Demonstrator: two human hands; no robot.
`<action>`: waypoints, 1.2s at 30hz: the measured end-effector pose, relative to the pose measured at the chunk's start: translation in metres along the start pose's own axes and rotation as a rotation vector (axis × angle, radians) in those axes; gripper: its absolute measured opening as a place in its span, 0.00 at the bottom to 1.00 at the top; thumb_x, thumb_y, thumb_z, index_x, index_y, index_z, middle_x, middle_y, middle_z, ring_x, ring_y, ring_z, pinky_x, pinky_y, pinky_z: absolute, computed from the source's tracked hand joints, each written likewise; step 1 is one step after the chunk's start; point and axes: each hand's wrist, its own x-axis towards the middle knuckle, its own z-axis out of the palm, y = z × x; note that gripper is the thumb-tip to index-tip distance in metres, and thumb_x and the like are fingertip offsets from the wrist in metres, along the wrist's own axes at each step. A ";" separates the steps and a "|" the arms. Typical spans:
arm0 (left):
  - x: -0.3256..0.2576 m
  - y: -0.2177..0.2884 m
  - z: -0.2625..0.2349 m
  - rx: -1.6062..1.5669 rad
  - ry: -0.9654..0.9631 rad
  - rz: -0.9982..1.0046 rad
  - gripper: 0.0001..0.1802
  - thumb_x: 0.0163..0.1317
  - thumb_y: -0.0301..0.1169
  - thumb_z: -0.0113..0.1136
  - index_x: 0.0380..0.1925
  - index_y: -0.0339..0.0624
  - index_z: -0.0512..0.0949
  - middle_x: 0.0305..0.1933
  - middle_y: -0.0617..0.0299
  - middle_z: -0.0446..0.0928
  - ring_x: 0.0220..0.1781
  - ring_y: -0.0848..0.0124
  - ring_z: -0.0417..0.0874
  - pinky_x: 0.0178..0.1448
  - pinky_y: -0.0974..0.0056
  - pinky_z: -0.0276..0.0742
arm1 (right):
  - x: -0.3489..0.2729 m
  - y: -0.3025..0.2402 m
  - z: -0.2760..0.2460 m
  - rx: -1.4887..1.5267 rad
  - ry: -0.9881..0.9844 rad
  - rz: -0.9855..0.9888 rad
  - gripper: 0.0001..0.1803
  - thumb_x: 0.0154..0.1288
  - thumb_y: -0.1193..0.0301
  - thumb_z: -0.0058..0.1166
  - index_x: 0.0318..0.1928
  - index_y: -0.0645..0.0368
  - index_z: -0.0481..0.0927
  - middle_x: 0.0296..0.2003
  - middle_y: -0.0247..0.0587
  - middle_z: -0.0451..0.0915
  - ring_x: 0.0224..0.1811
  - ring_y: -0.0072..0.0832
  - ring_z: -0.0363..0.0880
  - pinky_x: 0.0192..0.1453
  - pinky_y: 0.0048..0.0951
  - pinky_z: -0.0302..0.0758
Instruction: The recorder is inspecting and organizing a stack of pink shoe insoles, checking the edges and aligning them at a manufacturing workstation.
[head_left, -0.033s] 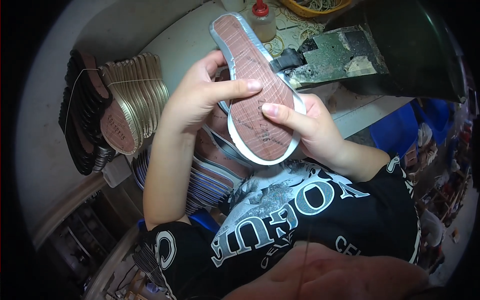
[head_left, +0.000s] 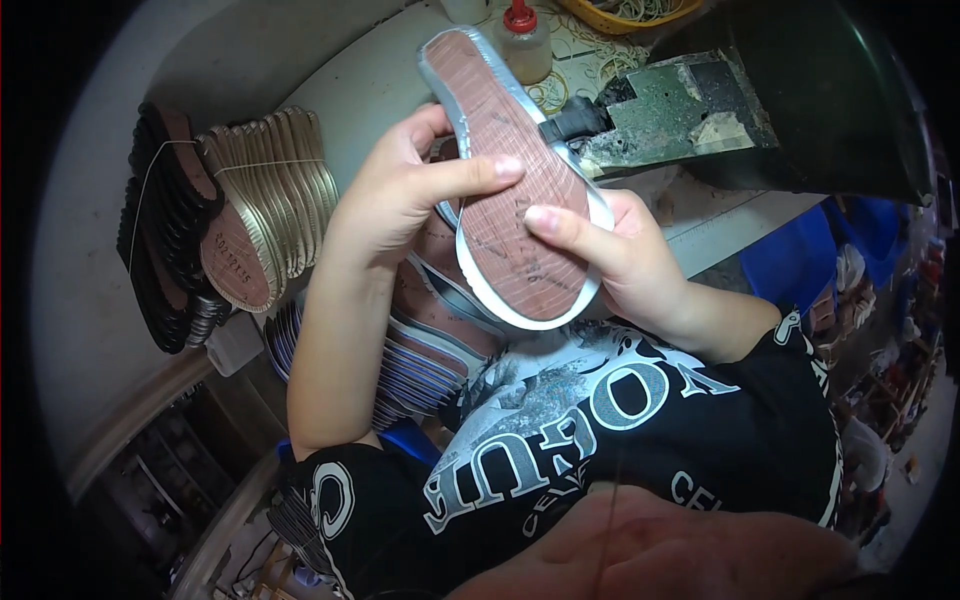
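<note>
Both my hands hold a shoe insole, its reddish-brown scored underside facing up and its rim edged in silver-white. My left hand grips the left edge, thumb pressed flat near the middle. On the opposite edge my right hand pinches the wider end, thumb on top and fingers underneath. The narrow end points away from me. At the insole's right edge sits the dark blunt tip of a worn green machine; whether they touch I cannot tell. More insoles lie stacked below my left forearm, partly hidden.
To the left stand a gold-edged bundle of insoles and a black bundle, each tied with a band. A red-capped bottle, loose rubber bands and a yellow basket are at the back. Blue bins are at right.
</note>
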 end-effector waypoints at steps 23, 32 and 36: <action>0.047 0.047 -0.031 0.659 -0.397 -0.051 0.24 0.45 0.35 0.72 0.42 0.38 0.75 0.37 0.67 0.76 0.43 0.77 0.74 0.50 0.71 0.68 | -0.005 -0.003 0.006 0.066 -0.014 0.083 0.17 0.69 0.64 0.50 0.45 0.68 0.79 0.35 0.47 0.83 0.33 0.26 0.83 0.35 0.21 0.77; 0.012 0.031 -0.033 0.575 -0.110 -0.022 0.20 0.50 0.41 0.72 0.32 0.39 0.75 0.26 0.69 0.72 0.28 0.81 0.72 0.30 0.75 0.68 | 0.000 -0.004 0.006 0.092 -0.008 -0.002 0.22 0.69 0.60 0.50 0.49 0.70 0.76 0.42 0.47 0.82 0.39 0.27 0.84 0.34 0.18 0.81; 0.000 0.025 -0.036 0.510 -0.016 -0.076 0.17 0.56 0.39 0.68 0.33 0.39 0.73 0.27 0.69 0.73 0.27 0.82 0.71 0.29 0.76 0.64 | 0.010 -0.002 0.003 0.030 -0.008 -0.014 0.22 0.69 0.59 0.51 0.46 0.71 0.77 0.39 0.49 0.82 0.38 0.29 0.84 0.34 0.19 0.82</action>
